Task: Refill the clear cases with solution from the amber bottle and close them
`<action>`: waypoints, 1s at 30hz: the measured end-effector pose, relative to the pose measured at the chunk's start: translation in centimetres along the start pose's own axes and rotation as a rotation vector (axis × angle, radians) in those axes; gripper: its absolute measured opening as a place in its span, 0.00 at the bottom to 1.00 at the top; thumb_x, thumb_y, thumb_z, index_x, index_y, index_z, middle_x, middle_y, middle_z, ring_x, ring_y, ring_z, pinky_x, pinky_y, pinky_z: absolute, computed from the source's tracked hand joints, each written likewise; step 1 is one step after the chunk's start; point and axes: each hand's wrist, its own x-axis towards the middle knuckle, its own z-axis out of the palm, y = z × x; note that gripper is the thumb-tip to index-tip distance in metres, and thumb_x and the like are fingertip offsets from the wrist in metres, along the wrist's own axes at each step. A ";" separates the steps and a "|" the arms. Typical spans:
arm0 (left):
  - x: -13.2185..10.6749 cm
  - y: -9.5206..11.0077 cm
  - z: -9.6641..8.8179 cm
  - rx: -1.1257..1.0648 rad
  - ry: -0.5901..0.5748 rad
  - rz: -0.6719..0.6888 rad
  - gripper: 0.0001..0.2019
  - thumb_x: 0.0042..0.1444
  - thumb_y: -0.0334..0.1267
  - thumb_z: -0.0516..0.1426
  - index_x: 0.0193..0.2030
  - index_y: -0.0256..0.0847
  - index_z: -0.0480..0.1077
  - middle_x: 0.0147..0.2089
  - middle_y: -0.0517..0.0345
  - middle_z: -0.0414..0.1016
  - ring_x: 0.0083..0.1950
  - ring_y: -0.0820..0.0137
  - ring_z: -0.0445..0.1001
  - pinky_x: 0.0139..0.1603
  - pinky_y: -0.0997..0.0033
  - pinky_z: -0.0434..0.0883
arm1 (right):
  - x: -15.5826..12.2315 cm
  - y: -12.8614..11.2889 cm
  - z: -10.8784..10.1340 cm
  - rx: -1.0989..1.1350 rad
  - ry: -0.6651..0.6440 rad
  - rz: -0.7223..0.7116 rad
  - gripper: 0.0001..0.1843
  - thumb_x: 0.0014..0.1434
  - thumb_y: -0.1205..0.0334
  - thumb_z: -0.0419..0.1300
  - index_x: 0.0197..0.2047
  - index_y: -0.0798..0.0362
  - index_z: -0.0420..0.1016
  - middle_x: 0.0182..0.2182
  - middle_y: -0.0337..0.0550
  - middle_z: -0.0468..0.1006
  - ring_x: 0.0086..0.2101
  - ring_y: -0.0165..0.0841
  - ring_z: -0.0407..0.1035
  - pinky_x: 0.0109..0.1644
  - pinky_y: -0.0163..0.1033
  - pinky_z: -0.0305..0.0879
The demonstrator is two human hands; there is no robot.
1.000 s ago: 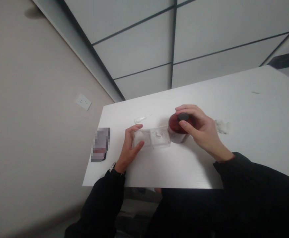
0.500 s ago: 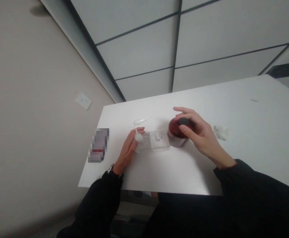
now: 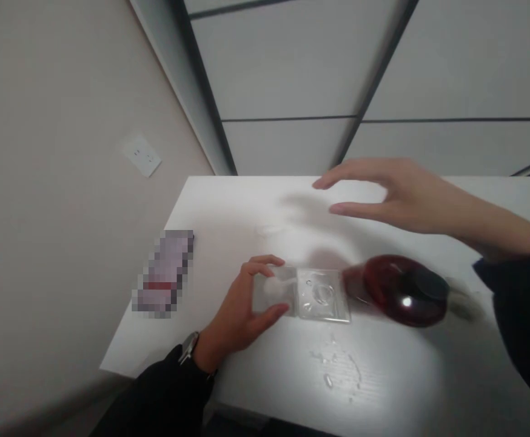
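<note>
My left hand (image 3: 251,297) curls around the left half of a clear plastic case (image 3: 322,315), fingers at its far edge and thumb at its near edge. Between them, over that half, is a small white spoon-like thing (image 3: 276,286) with a round end and a thin stem. A clear round shape shows in the case's right half. My right hand (image 3: 383,191) hovers empty above the table, thumb and fingers apart. Below it stands a dark red, rounded jar (image 3: 395,291) with a black knob, just right of the case. A clear dropper-like piece (image 3: 271,229) lies blurred beyond the case.
The white table (image 3: 228,200) has wet drops (image 3: 338,370) near its front. A crumpled whitish tissue-like lump (image 3: 465,300) lies right of the jar. A pixelated phone-like object (image 3: 165,273) rests at the left edge. A wall with a socket (image 3: 142,156) borders the left side.
My right hand has let go of the red jar and risen away from it, now spread. The white spoon-like thing's stem now points right. The view has shifted closer.
</note>
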 end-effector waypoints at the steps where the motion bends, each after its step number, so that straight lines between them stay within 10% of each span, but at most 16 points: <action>1: 0.0 -0.1 0.0 0.011 0.007 0.006 0.16 0.68 0.43 0.61 0.57 0.50 0.59 0.63 0.51 0.69 0.65 0.61 0.70 0.65 0.56 0.68 | 1.8 1.0 0.9 -0.008 -0.098 -0.052 0.19 0.65 0.49 0.65 0.56 0.46 0.80 0.54 0.47 0.82 0.54 0.44 0.76 0.65 0.53 0.69; 7: 0.2 0.1 -0.6 0.095 -0.123 0.048 0.16 0.73 0.44 0.50 0.64 0.47 0.63 0.67 0.47 0.66 0.68 0.59 0.66 0.71 0.56 0.64 | 7.4 3.6 7.6 -0.016 -0.471 -0.311 0.27 0.69 0.52 0.62 0.69 0.47 0.71 0.63 0.50 0.76 0.60 0.43 0.71 0.66 0.49 0.65; 11: 0.2 -0.2 -0.2 0.002 -0.067 0.034 0.24 0.67 0.48 0.61 0.65 0.51 0.59 0.68 0.50 0.66 0.69 0.60 0.66 0.71 0.56 0.64 | 7.2 4.0 8.9 -0.061 -0.563 -0.325 0.17 0.72 0.58 0.58 0.60 0.49 0.79 0.56 0.49 0.80 0.53 0.40 0.75 0.58 0.46 0.69; 16: 0.1 -0.3 0.0 0.004 -0.024 0.072 0.17 0.69 0.37 0.57 0.61 0.49 0.62 0.67 0.50 0.68 0.70 0.61 0.66 0.73 0.55 0.62 | 5.0 2.8 4.6 -0.115 -0.451 -0.179 0.13 0.70 0.56 0.60 0.53 0.50 0.79 0.47 0.46 0.83 0.45 0.39 0.77 0.53 0.46 0.72; 22: 0.4 -0.2 0.0 0.038 0.008 0.112 0.20 0.66 0.42 0.61 0.61 0.47 0.61 0.64 0.47 0.71 0.66 0.59 0.70 0.68 0.52 0.68 | 1.3 -5.3 -2.4 -0.025 -0.251 -0.037 0.23 0.68 0.49 0.61 0.65 0.41 0.72 0.52 0.41 0.81 0.47 0.35 0.78 0.47 0.41 0.77; 30: 0.7 -0.3 0.1 0.117 -0.025 0.159 0.15 0.69 0.41 0.55 0.60 0.44 0.65 0.63 0.45 0.72 0.66 0.56 0.71 0.68 0.48 0.67 | -2.0 -10.7 -1.8 -0.143 -0.467 0.001 0.14 0.70 0.51 0.59 0.49 0.47 0.83 0.47 0.46 0.82 0.41 0.37 0.77 0.42 0.40 0.75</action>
